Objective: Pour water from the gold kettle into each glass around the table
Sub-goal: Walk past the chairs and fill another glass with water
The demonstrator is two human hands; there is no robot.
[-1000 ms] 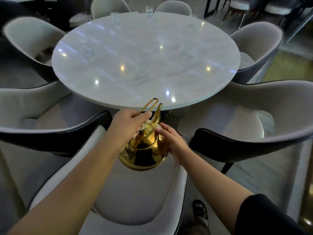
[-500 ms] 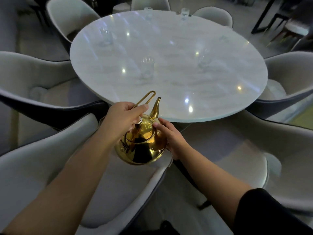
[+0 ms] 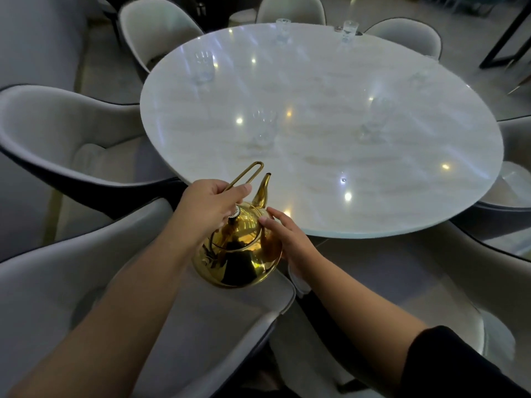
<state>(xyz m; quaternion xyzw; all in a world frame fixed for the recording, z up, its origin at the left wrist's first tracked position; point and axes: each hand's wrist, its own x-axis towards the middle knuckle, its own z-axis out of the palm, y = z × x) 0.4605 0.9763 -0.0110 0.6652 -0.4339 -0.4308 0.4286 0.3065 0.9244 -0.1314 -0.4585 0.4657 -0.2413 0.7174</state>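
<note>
The gold kettle (image 3: 238, 251) hangs in the air just off the near edge of the round white table (image 3: 388, 208), spout pointing at the table. My left hand (image 3: 211, 203) grips its looped wire handle from above. My right hand (image 3: 290, 239) rests flat against the kettle's right side, fingers on the lid. Several clear glasses stand on the table: the nearest glass (image 3: 263, 127) is straight ahead of the spout, another glass (image 3: 373, 122) is to its right, and a third glass (image 3: 204, 66) is at the far left.
Grey upholstered chairs ring the table: one chair (image 3: 138, 297) lies right under the kettle, one chair (image 3: 57, 133) at left, one chair (image 3: 431, 271) at right. Two more glasses (image 3: 349, 30) stand at the far rim. A dark table frame (image 3: 505, 33) is at the top right.
The view has shifted left around the table and come closer to it. The kettle stays held in both hands, with the nearest glass now straight ahead of its spout.
</note>
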